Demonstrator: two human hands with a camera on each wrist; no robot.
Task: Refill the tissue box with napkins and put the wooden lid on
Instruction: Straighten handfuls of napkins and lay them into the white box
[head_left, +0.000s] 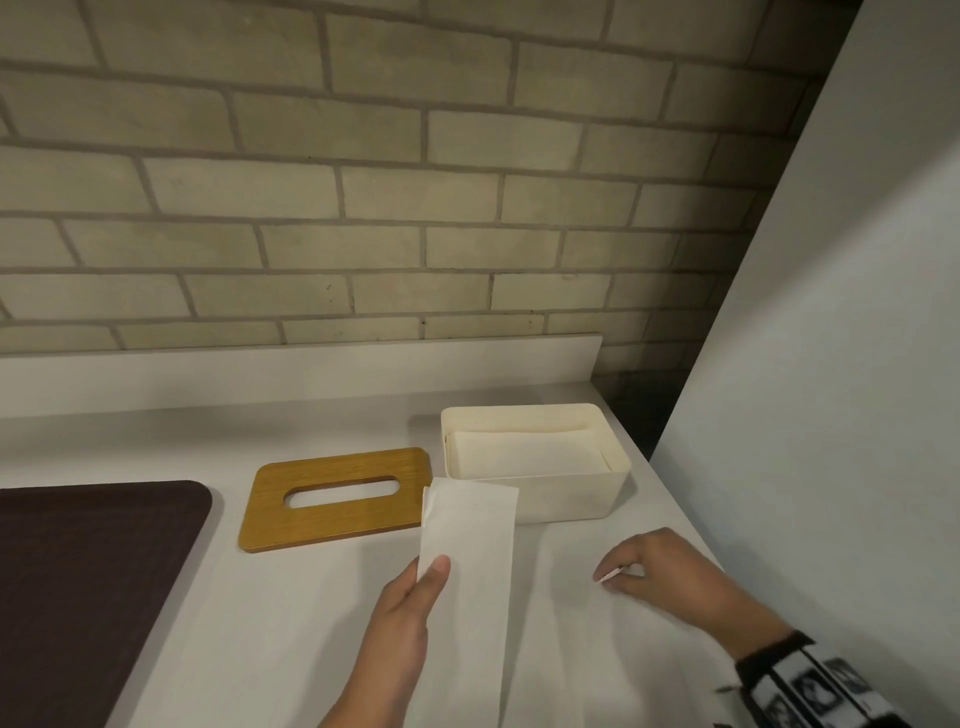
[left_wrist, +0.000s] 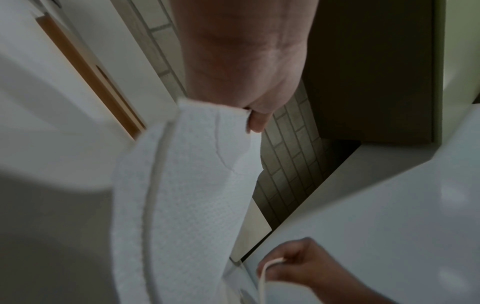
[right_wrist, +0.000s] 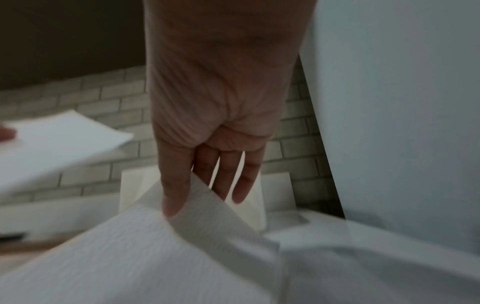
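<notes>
Left hand: I saw my left hand (head_left: 410, 603) pinching a folded napkin (head_left: 470, 561) raised over the counter (head_left: 311, 623).
Right hand: my right hand (head_left: 660, 571) pinched the edge of a second napkin (right_wrist: 145, 257) low on the counter.
Lid: the wooden lid (head_left: 337, 499) lay flat, just left of the box.
Box: the tissue box (head_left: 535, 457) stood open with napkins inside, farthest back.

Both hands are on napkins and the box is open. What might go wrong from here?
1. The left hand pinches its napkin by one edge only, so the sheet may flop or unfold before it reaches the box.
2. The right hand lifts just a corner of another napkin; it could crease or tear.
3. The lid lies beside the box, under the held napkin's far end, and could get nudged.
</notes>
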